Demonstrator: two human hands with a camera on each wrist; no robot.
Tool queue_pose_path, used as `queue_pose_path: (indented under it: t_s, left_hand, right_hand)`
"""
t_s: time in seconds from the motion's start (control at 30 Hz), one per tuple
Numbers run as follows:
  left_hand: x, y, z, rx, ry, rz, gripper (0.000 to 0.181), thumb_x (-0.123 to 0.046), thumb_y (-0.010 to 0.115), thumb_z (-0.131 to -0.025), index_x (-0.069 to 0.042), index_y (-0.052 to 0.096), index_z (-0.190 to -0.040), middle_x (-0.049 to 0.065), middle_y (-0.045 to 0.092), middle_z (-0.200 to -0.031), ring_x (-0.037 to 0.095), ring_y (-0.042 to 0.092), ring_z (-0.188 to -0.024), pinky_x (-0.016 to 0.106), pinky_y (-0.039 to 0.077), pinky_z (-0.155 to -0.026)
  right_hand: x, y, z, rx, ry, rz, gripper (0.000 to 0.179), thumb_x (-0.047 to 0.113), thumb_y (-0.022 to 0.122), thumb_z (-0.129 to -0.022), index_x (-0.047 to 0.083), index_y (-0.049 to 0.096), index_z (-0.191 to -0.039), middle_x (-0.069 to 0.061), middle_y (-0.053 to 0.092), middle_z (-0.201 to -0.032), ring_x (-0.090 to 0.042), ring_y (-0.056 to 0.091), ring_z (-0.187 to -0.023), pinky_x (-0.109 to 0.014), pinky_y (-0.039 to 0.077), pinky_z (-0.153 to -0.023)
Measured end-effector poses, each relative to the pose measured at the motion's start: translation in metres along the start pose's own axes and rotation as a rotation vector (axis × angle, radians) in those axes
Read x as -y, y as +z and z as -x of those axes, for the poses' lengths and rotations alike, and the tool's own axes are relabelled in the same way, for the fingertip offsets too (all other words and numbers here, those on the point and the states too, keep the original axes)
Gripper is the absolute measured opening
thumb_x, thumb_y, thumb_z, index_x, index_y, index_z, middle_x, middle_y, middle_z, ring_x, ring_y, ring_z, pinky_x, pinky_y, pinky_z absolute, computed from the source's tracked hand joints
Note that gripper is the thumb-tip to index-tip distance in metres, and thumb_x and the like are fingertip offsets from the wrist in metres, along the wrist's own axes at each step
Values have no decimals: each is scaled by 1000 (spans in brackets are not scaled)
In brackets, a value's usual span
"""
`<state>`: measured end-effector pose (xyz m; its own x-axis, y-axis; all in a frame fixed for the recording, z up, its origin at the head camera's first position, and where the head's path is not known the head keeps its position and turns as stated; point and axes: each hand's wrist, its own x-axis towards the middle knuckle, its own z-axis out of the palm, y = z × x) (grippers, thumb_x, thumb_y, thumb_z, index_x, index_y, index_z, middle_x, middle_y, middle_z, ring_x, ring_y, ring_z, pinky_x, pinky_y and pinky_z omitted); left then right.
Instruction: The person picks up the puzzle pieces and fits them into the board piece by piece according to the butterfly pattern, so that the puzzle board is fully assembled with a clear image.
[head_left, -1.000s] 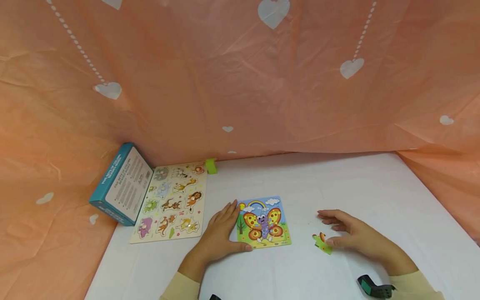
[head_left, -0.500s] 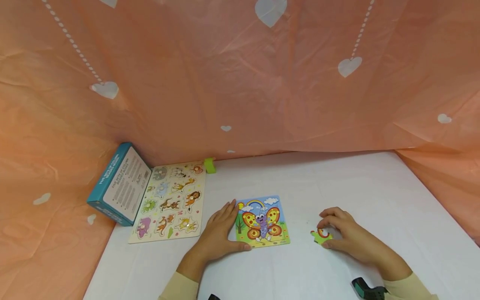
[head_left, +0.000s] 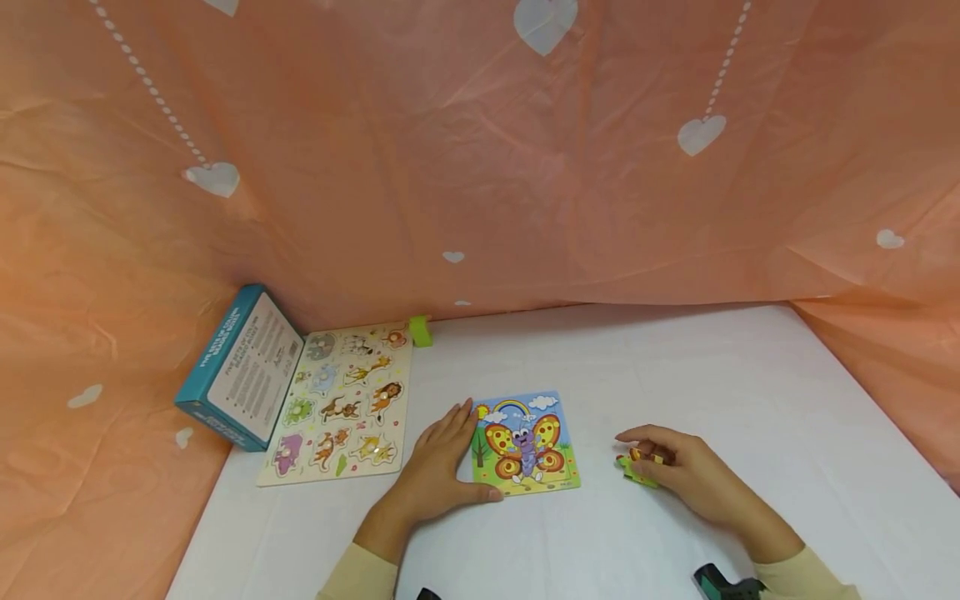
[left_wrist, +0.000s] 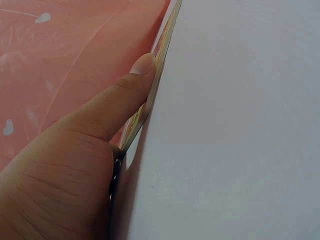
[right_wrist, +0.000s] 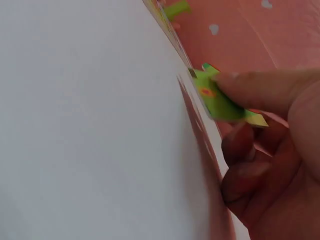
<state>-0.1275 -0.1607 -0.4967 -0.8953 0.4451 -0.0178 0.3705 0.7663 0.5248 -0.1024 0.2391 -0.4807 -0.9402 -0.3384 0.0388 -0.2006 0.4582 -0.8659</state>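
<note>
A square butterfly puzzle (head_left: 528, 443) lies flat on the table, its picture facing up. My left hand (head_left: 438, 468) rests along its left side, fingers stretched up that edge and thumb at the lower left corner. In the left wrist view the straight thumb (left_wrist: 117, 102) touches the puzzle's edge. To the right of the puzzle, my right hand (head_left: 697, 479) pinches a green jigsaw piece (head_left: 636, 477) between thumb and fingers. The right wrist view shows this piece (right_wrist: 207, 95) raised above the table, thumb across its face; the fingers behind it are partly hidden.
An animal knob puzzle board (head_left: 345, 408) lies at the left, with a blue box (head_left: 251, 371) leaning beside it. A small light green object (head_left: 422, 331) sits at that board's far corner. Behind the white table (head_left: 675, 367) hangs a pink heart-patterned sheet (head_left: 412, 167).
My right hand has closed on the green jigsaw piece, lifted it and tilted it, moving slightly left. My left hand and the butterfly puzzle stay in place.
</note>
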Motion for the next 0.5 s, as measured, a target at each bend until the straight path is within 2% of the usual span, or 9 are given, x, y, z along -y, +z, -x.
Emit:
queue_pose_path:
  t_s: [0.1,0.27,0.37,0.5]
  left_hand:
    - [0,0,0,2,1,-1,129,-79,80,-80,-4,29,-171,5,10,-181,27,6,-166,56,11,-130]
    - [0,0,0,3,3,-7,129,-79,80,-80,-3,29,-171,6,11,-181,28,7,-166,57,12,-129]
    - [-1,-1,0,-1,7,-10,129,-78,81,-80,-2,29,-171,8,12,-181,29,8,-166,58,13,-129]
    - [-1,-1,0,-11,12,-5,128,-77,81,-81,-1,30,-170,9,13,-181,31,9,-165,59,13,-129]
  right_hand:
    - [2,8,-2,22,28,-110,23,9,75,-103,6,74,-126,-4,68,-100,-15,61,-76,-27,52,-62]
    - [4,21,-5,71,37,-329,21,0,66,-107,-5,62,-127,-18,67,-104,-24,72,-76,-33,62,-65]
    - [7,30,-6,66,24,-366,19,1,65,-108,-6,60,-125,-19,68,-103,-25,75,-78,-30,61,-62]
    - [12,40,-7,40,-7,-362,16,2,69,-106,-5,62,-119,-17,68,-98,-19,70,-73,-28,58,-58]
